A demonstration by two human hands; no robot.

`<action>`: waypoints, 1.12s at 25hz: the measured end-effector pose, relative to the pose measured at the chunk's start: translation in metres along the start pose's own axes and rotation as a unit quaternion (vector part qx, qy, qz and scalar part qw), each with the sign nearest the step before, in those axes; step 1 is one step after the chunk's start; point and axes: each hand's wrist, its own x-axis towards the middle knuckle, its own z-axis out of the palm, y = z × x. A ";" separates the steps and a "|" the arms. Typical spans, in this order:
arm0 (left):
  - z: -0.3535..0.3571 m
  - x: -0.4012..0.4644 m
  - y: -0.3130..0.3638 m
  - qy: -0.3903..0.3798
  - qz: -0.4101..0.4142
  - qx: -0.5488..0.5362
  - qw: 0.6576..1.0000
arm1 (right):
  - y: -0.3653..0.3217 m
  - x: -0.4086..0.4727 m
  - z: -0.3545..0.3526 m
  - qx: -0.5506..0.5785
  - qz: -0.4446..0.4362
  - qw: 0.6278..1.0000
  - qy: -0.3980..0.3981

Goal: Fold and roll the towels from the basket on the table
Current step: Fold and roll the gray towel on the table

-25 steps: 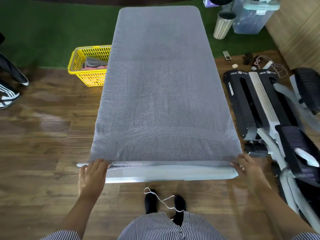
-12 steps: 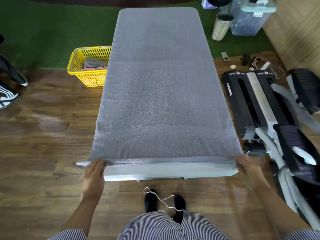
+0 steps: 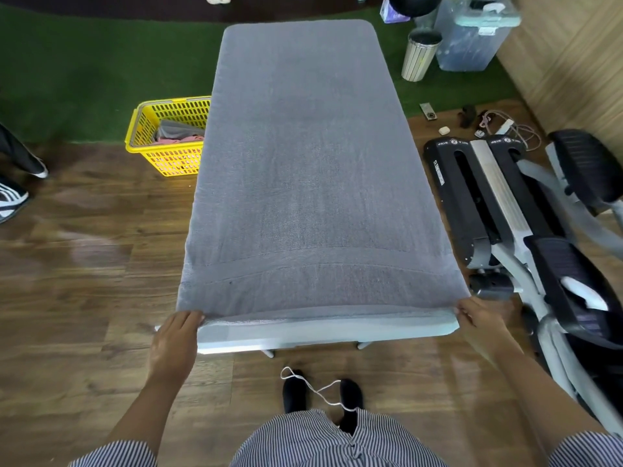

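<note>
A large grey towel (image 3: 303, 170) lies spread flat over the whole table (image 3: 323, 335), reaching from its far end to the near edge. My left hand (image 3: 175, 342) pinches the towel's near left corner. My right hand (image 3: 478, 315) pinches the near right corner. Between the hands the towel's near hem is lifted slightly off the table edge. A yellow basket (image 3: 161, 136) stands on the floor left of the table, with grey and pink towels inside.
An exercise machine (image 3: 526, 224) fills the floor close to the table's right side. A ribbed bin (image 3: 418, 55) and a clear storage box (image 3: 472, 32) stand at the far right. Another person's shoes (image 3: 13, 197) are at the left edge. My feet (image 3: 320, 392) are just below the table edge.
Both hands have closed on the towel's near corners, and the near hem has risen a little off the table edge. The towel is pulled smoother.
</note>
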 end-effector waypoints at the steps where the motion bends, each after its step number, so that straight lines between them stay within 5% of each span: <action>1: 0.001 0.000 -0.004 -0.003 0.016 -0.018 1.000 | -0.001 0.001 0.000 0.003 0.010 1.000 0.011; 4: 0.004 -0.012 -0.022 -0.039 0.060 -0.047 0.996 | -0.001 0.001 -0.001 0.010 0.013 0.999 0.040; 9: 0.005 -0.013 -0.036 0.014 0.131 -0.030 0.991 | 0.008 -0.005 0.000 -0.003 -0.004 0.999 0.041; 16: 0.002 -0.015 -0.021 0.019 0.014 0.044 0.999 | 0.008 -0.004 -0.005 -0.006 0.026 0.999 0.023; 24: -0.001 0.012 -0.032 -0.008 0.049 0.102 0.994 | 0.002 0.015 -0.007 -0.033 0.038 0.999 0.019; 28: 0.003 0.015 -0.024 0.066 0.047 0.100 0.992 | 0.003 0.017 -0.001 -0.036 -0.013 0.996 0.077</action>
